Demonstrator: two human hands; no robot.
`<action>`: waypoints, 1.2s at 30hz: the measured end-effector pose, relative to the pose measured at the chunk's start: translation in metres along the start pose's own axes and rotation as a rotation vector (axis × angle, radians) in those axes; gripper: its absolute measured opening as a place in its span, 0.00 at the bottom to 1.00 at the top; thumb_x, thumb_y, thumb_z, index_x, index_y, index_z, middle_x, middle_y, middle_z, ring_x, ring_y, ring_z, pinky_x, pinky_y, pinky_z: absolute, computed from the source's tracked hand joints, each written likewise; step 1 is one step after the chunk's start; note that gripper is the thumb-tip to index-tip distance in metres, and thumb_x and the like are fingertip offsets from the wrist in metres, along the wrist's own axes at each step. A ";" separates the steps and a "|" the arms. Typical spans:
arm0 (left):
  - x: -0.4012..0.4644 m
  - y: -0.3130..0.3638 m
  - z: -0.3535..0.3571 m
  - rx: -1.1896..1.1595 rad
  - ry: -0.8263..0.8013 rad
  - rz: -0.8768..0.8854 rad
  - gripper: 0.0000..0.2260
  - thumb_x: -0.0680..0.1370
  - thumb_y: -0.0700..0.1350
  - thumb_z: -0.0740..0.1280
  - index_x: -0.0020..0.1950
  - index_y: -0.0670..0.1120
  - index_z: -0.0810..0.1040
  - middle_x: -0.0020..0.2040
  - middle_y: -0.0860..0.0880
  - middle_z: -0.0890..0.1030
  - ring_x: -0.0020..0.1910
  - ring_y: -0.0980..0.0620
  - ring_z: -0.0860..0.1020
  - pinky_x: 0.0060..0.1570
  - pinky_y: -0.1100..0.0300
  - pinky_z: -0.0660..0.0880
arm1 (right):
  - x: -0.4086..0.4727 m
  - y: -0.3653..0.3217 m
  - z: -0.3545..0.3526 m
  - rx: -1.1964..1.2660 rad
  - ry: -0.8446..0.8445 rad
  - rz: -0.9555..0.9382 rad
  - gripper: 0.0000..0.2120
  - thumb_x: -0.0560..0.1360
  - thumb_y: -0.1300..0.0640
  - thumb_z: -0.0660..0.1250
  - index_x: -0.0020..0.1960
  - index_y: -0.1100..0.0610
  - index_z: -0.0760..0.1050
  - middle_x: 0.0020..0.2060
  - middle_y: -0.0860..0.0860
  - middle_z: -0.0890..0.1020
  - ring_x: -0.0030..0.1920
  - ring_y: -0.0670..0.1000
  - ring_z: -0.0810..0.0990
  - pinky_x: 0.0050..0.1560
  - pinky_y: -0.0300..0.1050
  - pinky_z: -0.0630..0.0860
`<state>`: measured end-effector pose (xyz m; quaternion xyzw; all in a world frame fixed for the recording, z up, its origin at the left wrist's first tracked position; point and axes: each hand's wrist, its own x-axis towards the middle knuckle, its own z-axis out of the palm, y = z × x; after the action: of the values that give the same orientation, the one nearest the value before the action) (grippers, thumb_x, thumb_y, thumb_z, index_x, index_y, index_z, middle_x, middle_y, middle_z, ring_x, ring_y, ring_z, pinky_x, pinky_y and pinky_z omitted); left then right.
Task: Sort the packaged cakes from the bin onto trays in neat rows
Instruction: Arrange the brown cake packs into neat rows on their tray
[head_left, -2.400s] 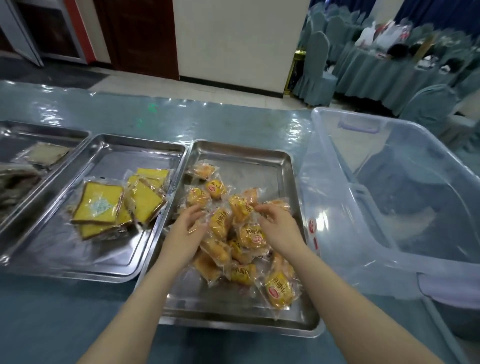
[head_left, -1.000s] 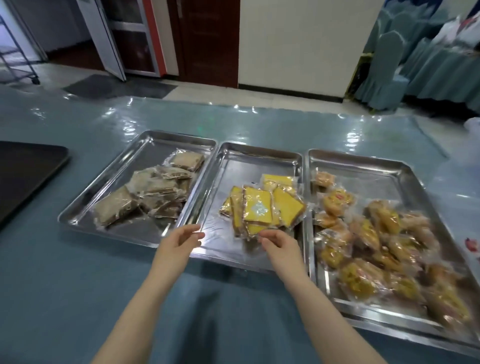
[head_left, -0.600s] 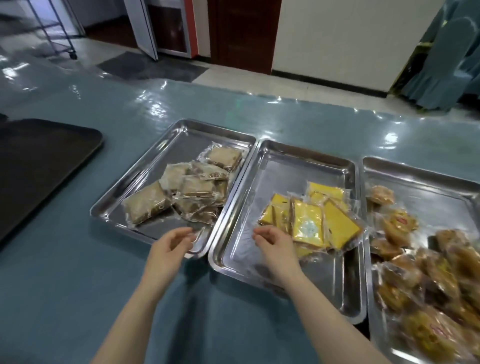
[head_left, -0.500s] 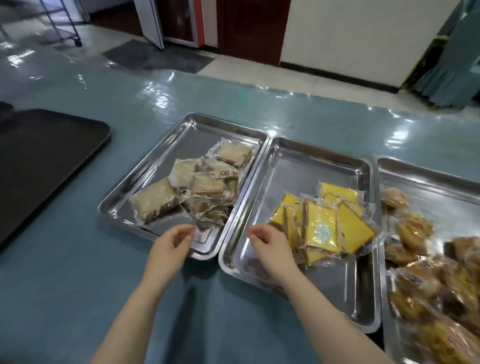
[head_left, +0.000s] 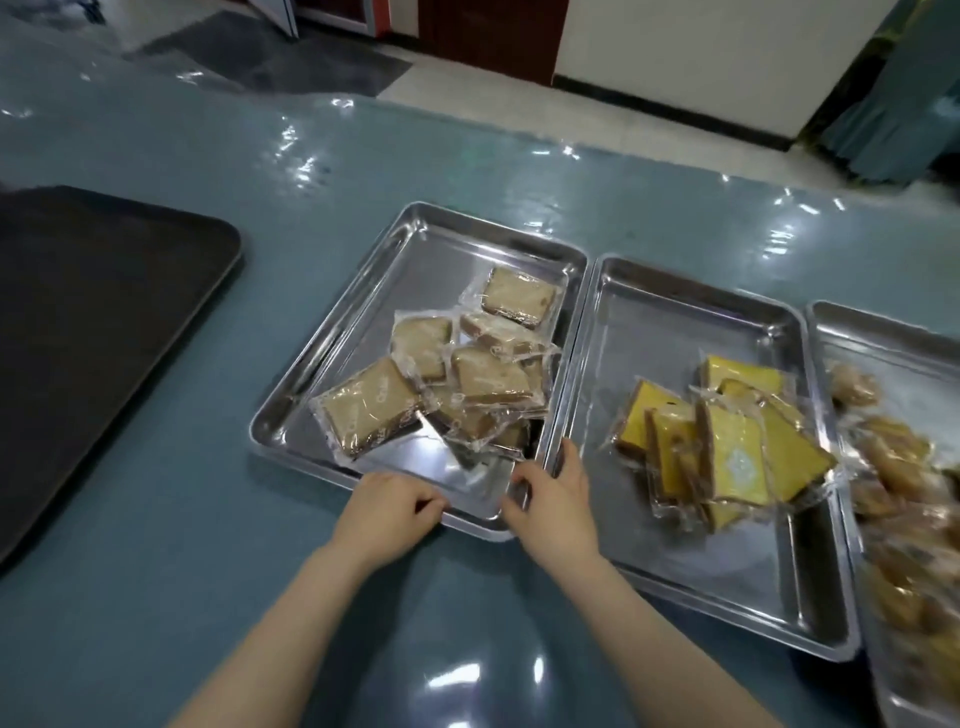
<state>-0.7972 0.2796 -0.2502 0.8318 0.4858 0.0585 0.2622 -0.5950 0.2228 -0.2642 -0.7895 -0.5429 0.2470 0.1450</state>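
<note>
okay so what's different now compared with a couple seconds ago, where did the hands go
Both hands left the pile of round cakes on the right tray and moved leftward. Now the left hand and right hand grip the near rim of the left tray, which holds the brown cakes. The yellow cakes in the middle tray lie much as before.

The rightmost steel tray (head_left: 883, 338) runs off the right and bottom edges, and the round cakes (head_left: 904, 467) in it are smeared by motion blur, their labels unreadable. The black tray (head_left: 104, 312) is cut by the left edge. Print on the yellow cakes (head_left: 727, 452) is too small to read. The overlapping brown cakes (head_left: 457, 379) hide each other, so their count is unclear.
</note>
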 end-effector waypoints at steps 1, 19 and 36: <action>0.000 -0.002 0.000 -0.008 -0.008 -0.003 0.14 0.76 0.52 0.63 0.33 0.49 0.76 0.33 0.50 0.80 0.34 0.52 0.75 0.35 0.58 0.61 | -0.002 -0.002 0.000 -0.013 -0.009 0.012 0.06 0.72 0.49 0.68 0.48 0.46 0.73 0.77 0.52 0.45 0.75 0.59 0.52 0.62 0.51 0.69; -0.061 -0.004 0.012 -0.138 -0.087 0.096 0.12 0.72 0.54 0.69 0.55 0.60 0.80 0.44 0.56 0.83 0.45 0.58 0.77 0.43 0.64 0.69 | -0.067 -0.003 0.010 -0.350 -0.090 0.032 0.23 0.81 0.43 0.48 0.75 0.41 0.50 0.71 0.59 0.65 0.52 0.63 0.79 0.49 0.53 0.73; -0.048 0.001 -0.010 -0.472 -0.016 -0.040 0.10 0.76 0.44 0.67 0.54 0.58 0.79 0.53 0.62 0.79 0.54 0.62 0.76 0.56 0.64 0.71 | -0.064 -0.002 -0.008 0.010 0.088 -0.016 0.27 0.79 0.47 0.59 0.75 0.44 0.53 0.72 0.47 0.66 0.65 0.52 0.72 0.56 0.48 0.72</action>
<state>-0.8251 0.2428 -0.2334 0.7381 0.4727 0.1586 0.4545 -0.6109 0.1646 -0.2415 -0.7946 -0.5410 0.2134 0.1745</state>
